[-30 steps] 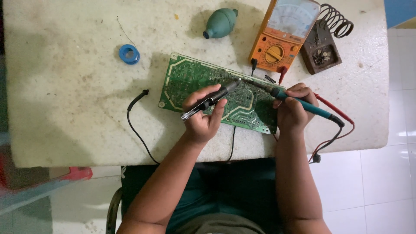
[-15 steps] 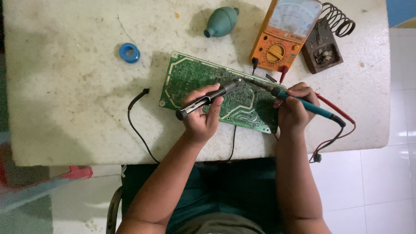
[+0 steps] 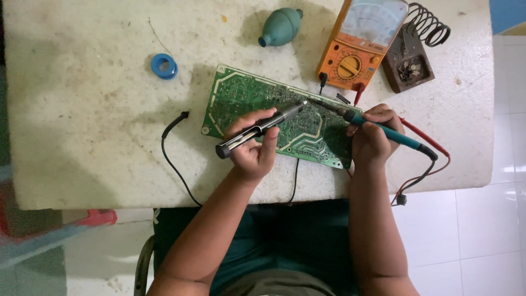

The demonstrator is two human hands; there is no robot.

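Note:
A green circuit board (image 3: 246, 101) lies solder side up on the stained white table (image 3: 82, 109). My left hand (image 3: 251, 148) grips a dark desoldering pump (image 3: 260, 129), its tip pointing up and right over the board's middle. My right hand (image 3: 372, 137) holds a teal-handled soldering iron (image 3: 383, 129), whose metal tip reaches left and meets the pump's nose above the board. Both hands rest on or just over the board's near edge.
An orange analogue multimeter (image 3: 359, 46) with red and black leads sits behind the board. A soldering iron stand (image 3: 413, 55) with a coil spring is at the far right. A green rubber blower bulb (image 3: 280, 26) and a blue solder spool (image 3: 164, 66) lie farther back. A black cable (image 3: 172, 159) hangs over the front edge.
My left hand has tilted the desoldering pump slightly, its rear end swinging a little lower and leftward. The right hand and soldering iron stay nearly still.

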